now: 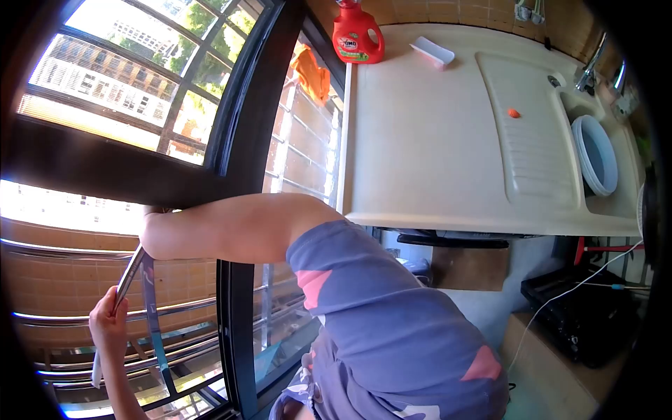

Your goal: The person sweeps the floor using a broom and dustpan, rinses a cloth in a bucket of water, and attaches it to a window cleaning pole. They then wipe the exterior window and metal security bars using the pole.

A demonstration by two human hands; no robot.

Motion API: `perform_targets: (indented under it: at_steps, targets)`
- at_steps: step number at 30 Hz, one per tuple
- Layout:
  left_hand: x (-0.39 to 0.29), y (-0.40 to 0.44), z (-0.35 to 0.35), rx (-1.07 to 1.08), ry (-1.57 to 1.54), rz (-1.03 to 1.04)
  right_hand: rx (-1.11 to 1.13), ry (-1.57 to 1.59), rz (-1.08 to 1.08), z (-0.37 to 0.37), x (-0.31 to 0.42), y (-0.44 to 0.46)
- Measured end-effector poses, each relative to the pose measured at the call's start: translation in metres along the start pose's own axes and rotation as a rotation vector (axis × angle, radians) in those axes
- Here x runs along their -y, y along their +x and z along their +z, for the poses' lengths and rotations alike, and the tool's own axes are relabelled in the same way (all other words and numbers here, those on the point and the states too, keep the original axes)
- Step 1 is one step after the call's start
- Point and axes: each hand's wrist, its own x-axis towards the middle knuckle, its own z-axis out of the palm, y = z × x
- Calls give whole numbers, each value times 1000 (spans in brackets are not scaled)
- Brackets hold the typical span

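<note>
At the lower left, beyond the dark window frame (234, 301), my left hand (108, 320) is closed around a slim silver pole (129, 278). The pole slants up toward my right arm (224, 227), which reaches left across the view out of a blue-purple sleeve. That arm bends near the frame's dark crossbar (105, 171). My right hand is hidden behind the crossbar, so its fingers do not show. A flat bluish strip (151, 315) hangs beside the pole.
Metal railings (189, 308) run outside the window. On the pale counter (420, 140) are a red detergent bottle (357, 35), a small white tray (432, 52) and an orange item (514, 113). White basins (595, 155) sit in the sink. An orange cloth (311, 75) hangs outside.
</note>
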Motion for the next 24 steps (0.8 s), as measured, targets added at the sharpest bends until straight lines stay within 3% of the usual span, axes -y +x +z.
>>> perform_targets:
  at_steps: [7,9,10,15,17,20,21,24]
  targets:
    - [2,14,-37,-59,338,292,-70,166,23,-1,-1,9]
    - [-6,19,-50,-20,361,224,-81,198,31,-1,1,10]
    - [1,25,-55,-83,423,385,-96,224,36,0,-1,8]
    - [3,49,-91,-87,548,540,-114,373,37,-4,-2,4]
    - [25,67,-104,-126,658,729,-116,458,46,-20,-1,-11]
    - [16,88,-134,-124,705,584,-59,478,96,-57,3,-40]
    - [-17,87,-141,-165,790,616,128,707,68,-71,1,-51]
    - [-11,91,-135,-430,1180,649,79,872,109,-81,18,-42]
